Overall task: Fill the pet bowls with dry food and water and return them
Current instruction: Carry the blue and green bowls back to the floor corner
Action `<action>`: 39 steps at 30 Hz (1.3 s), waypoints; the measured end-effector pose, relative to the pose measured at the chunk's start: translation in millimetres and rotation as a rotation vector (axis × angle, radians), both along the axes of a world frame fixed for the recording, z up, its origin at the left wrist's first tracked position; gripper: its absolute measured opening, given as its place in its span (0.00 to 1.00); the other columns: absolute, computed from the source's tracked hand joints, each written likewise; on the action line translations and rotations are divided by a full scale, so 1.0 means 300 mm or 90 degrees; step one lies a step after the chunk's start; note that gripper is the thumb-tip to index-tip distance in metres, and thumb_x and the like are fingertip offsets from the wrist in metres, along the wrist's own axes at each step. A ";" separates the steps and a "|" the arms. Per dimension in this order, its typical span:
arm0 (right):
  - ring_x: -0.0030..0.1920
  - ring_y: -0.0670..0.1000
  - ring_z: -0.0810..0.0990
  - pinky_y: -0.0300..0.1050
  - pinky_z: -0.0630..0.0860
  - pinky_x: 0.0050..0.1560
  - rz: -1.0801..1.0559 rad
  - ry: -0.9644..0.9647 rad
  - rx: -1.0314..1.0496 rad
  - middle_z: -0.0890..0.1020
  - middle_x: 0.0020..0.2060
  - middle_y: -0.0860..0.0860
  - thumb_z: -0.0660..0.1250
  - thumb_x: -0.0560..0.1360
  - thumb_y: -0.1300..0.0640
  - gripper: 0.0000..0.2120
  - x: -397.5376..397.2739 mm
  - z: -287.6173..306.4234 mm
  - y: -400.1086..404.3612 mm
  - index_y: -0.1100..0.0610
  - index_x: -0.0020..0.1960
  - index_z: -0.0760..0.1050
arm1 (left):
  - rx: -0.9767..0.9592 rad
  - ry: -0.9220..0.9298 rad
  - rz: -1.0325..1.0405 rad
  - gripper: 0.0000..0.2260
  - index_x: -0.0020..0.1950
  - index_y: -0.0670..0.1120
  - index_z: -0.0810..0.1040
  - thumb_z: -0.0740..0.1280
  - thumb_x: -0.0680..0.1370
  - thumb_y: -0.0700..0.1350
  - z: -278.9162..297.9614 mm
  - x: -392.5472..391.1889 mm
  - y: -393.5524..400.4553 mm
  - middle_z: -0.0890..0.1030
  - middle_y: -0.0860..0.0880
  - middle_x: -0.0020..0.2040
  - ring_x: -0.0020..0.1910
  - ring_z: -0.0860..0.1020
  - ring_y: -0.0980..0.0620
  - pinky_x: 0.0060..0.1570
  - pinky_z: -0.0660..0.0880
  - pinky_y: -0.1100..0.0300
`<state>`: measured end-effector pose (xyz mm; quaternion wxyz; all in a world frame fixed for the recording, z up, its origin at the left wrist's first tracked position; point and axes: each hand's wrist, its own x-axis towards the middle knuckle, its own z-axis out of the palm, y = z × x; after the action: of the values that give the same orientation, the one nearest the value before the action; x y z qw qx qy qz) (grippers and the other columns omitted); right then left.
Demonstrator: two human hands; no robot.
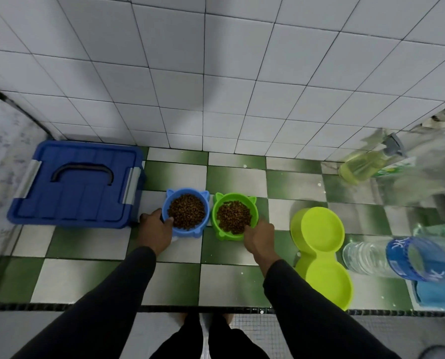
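While both sit on the checkered floor (174, 174), left hand (156, 230) grips blue kibble bowl (186, 212), right hand (258, 237) pinches green kibble bowl (234, 216), fingers curled over rims.

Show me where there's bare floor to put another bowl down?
Free: the tiles between the green bowl and the yellow double dish, the strip behind both bowls up to the wall, and the near floor in front of the blue box. Crowded: the right side, with the water bottle and spray bottle.
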<state>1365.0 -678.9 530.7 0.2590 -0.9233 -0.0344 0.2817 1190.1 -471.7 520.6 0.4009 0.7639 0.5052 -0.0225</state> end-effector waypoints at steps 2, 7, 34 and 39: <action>0.58 0.63 0.78 0.49 0.77 0.54 -0.003 0.000 -0.002 0.78 0.57 0.63 0.67 0.76 0.61 0.14 0.002 -0.003 0.005 0.65 0.61 0.74 | 0.003 -0.002 0.015 0.11 0.64 0.47 0.79 0.66 0.83 0.48 0.003 0.002 -0.006 0.78 0.38 0.57 0.48 0.80 0.41 0.51 0.78 0.53; 0.50 0.58 0.78 0.44 0.72 0.47 -0.029 -0.013 0.047 0.81 0.51 0.58 0.65 0.76 0.65 0.10 -0.008 0.013 0.012 0.62 0.57 0.76 | 0.001 -0.032 0.055 0.12 0.66 0.46 0.79 0.67 0.83 0.47 0.028 -0.004 -0.027 0.82 0.40 0.56 0.54 0.80 0.39 0.52 0.79 0.50; 0.51 0.52 0.83 0.57 0.85 0.46 -0.298 0.031 0.456 0.84 0.48 0.51 0.63 0.78 0.63 0.14 -0.029 0.391 -0.047 0.49 0.57 0.81 | -0.371 -0.524 0.383 0.22 0.75 0.56 0.74 0.64 0.83 0.38 0.342 0.068 -0.176 0.78 0.47 0.69 0.64 0.80 0.46 0.49 0.83 0.49; 0.51 0.51 0.82 0.47 0.81 0.42 -0.273 -0.025 0.484 0.84 0.47 0.50 0.64 0.78 0.62 0.12 -0.017 0.475 -0.052 0.48 0.54 0.81 | -0.345 -0.559 0.399 0.23 0.74 0.57 0.75 0.65 0.82 0.37 0.441 0.085 -0.185 0.81 0.49 0.66 0.62 0.81 0.46 0.54 0.82 0.43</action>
<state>1359.8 -694.4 673.3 0.6325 -0.7537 0.0521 0.1711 1215.6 -527.2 652.9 0.7401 0.3871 0.4697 0.2861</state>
